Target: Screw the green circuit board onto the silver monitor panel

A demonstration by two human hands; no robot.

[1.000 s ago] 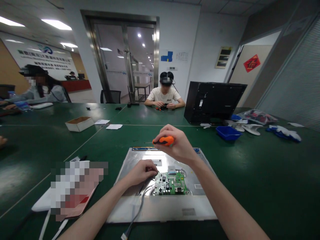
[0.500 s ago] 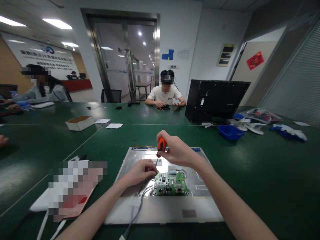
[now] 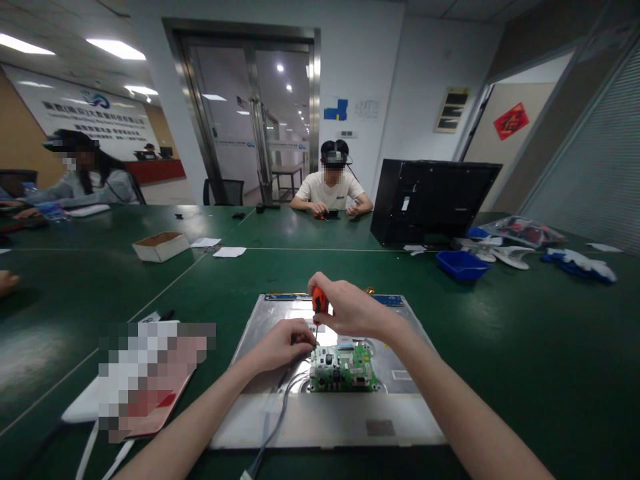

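A silvery flat panel [image 3: 330, 420] lies on the green table, with a green circuit board [image 3: 343, 369] on its middle. My right hand [image 3: 347, 308] is closed round the orange and black handle of a screwdriver [image 3: 320, 302]. The shaft points down to the board's upper left corner. Beside that corner, my left hand [image 3: 290, 342] has its fingers pressed together near the screwdriver tip; what they hold, if anything, is hidden. A grey cable [image 3: 283, 417] runs from the board's left side over the panel's front edge.
Left of the panel lie a blurred white and pink item [image 3: 150, 380] and an open box [image 3: 161, 247]. A black monitor [image 3: 433, 200] and a blue tray [image 3: 463, 265] stand at the right. Across the table sits a person [image 3: 331, 187].
My right hand has lowered a little and shifted slightly left. The screwdriver is now more upright, its tip at the board's corner. My left hand has hardly moved.
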